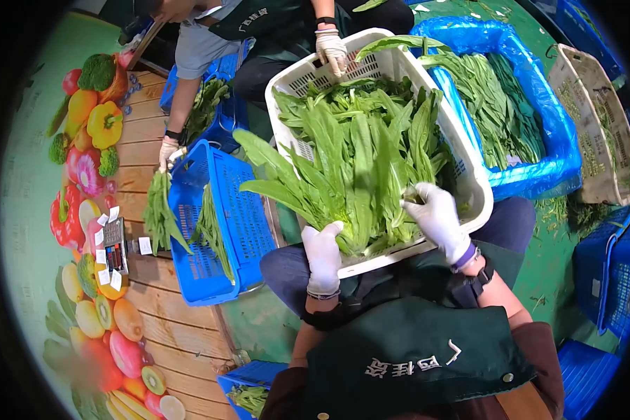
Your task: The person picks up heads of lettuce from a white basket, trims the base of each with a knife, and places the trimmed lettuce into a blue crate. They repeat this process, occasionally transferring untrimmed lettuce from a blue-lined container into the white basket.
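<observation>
A white plastic basket (481, 203) rests at my lap, heaped with long-leaf lettuce (360, 161). At its near left corner my left hand (322, 257), in a white glove, is closed around the stalk end of a bunch of lettuce whose leaves fan out to the upper left. My right hand (437, 222), also gloved, is over the basket's near right side. Its thumb and fingertips are pinched together beside the leaves; whatever lies between them is too small to make out.
Opposite, a co-worker's gloved hand (331, 50) touches the basket's far rim; the other (168, 150) holds greens over a blue crate (220, 210). A blue-lined crate (539, 178) of greens stands right, with a beige basket (595, 105) beyond. A scale (112, 245) lies left.
</observation>
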The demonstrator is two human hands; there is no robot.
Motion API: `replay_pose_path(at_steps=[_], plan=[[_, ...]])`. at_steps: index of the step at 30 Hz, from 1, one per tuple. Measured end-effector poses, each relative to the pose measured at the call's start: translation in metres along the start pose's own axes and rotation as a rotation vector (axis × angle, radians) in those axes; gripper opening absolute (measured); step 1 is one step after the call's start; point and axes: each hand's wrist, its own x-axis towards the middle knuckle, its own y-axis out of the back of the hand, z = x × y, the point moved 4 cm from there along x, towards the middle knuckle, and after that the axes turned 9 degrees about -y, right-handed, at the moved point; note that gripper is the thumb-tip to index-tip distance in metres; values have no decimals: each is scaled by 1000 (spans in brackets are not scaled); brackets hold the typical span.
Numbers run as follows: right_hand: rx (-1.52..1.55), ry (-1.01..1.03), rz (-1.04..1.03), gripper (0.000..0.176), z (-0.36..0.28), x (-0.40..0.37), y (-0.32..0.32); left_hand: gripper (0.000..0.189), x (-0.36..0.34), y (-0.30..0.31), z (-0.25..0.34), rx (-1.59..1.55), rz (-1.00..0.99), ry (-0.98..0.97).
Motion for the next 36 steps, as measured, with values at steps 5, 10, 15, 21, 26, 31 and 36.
replay_pose_path(at_steps=[5,10,15,21,26,31,36], plan=[[-165,63,-8,44,-23,-13,3,31,0,-3,8,34,21,6],[453,-306,-429,16,-59,-12,-36,27,-10,-15,14,-18,-44,48],[473,-203,-321,27,-31,-3,-64,28,-11,-10,14,-108,-48,20],[305,-220,-282,26,-20,2,-65,29,-10,-9,10,-154,-21,57],[-81,-35,-268,33,-43,-1,-57,29,-9,-11,8,-144,-75,32],[-75,-69,-322,30,-35,4,-61,28,-11,-14,10,-124,-57,23],[-218,121,-172,17,-38,-1,-67,26,-10,-16,8,-187,-9,57]])
